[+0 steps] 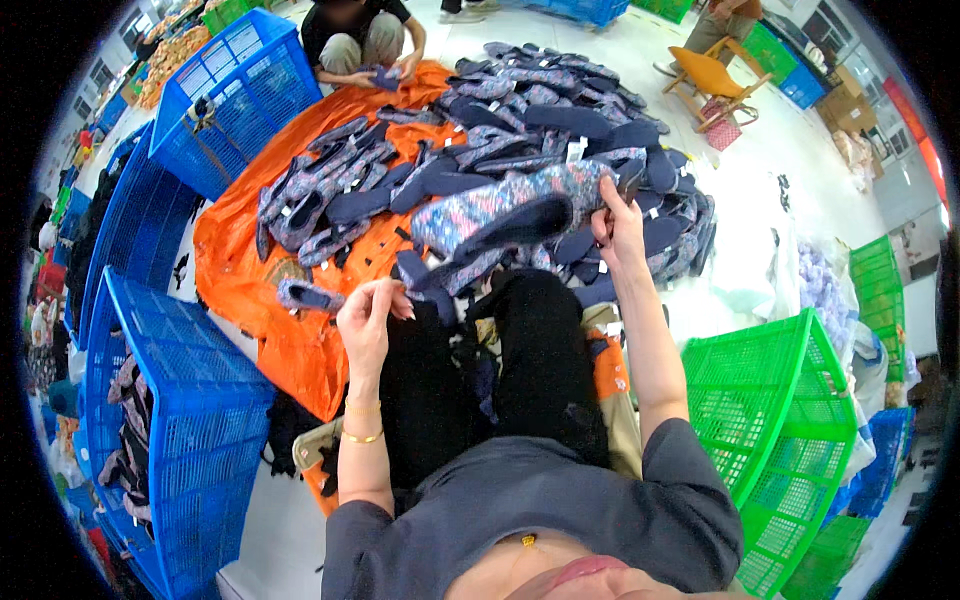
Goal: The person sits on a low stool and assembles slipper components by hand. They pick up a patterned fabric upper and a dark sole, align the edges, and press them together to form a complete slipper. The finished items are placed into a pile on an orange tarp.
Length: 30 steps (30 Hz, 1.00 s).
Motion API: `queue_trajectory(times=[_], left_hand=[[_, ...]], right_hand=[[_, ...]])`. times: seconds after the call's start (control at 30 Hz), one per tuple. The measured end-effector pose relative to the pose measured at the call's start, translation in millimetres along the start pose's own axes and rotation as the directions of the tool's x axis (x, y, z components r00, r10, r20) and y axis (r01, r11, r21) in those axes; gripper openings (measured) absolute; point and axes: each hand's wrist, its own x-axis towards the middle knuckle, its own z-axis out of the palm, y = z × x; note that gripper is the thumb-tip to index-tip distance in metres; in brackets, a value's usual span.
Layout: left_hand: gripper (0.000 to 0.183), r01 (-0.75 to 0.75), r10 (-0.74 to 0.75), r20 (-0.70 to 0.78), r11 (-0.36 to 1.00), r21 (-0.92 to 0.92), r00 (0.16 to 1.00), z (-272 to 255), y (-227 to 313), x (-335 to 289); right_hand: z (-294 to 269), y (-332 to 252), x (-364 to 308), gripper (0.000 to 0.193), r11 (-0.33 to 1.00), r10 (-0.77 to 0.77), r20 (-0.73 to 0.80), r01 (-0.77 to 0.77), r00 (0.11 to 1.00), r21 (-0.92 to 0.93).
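Amid piled slippers [570,122], blue crates [190,350] and green crate [745,385], right fingers [611,193] pinch one slipper [475,213]; left fingers [383,298] curl together.

My left hand [366,312] could pass over the orange sheet [228,232] toward its left edge, until the blue crate [190,340] blocks me. Heaped slippers [575,122] bar a low reach to the sheet's far right; my right hand [622,228] has room above them. A green crate [742,385] stands beside my right elbow.
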Motion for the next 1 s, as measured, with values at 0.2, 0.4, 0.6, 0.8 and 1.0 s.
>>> queue_trajectory(times=[0.2,0.4,0.6,0.8,1.0], left_hand=[[0.032,-0.015,0.016,0.010,0.994,-0.108,1.000,-3,17,-4],[0.081,-0.466,0.507,0.080,0.706,0.534,0.858,39,40,-8],[0.027,-0.587,0.450,0.425,0.324,0.742,0.786,38,31,-1],[0.015,-0.667,0.214,0.654,0.456,0.590,0.725,63,24,-40],[0.018,-0.527,0.196,0.555,0.663,0.532,0.808,63,35,-35]], right_hand=[[4,20,-6,0.049,0.996,0.087,0.057,-0.088,0.995,0.012],[15,20,-20,0.042,0.993,0.112,-0.005,-0.111,0.994,0.048],[27,-20,-3,0.022,0.950,0.223,0.216,-0.162,0.951,-0.266],[48,-6,51,0.039,0.615,0.428,0.209,-0.113,0.879,-0.781],[55,106,38,0.042,0.574,0.532,0.449,0.084,0.717,-0.814]])
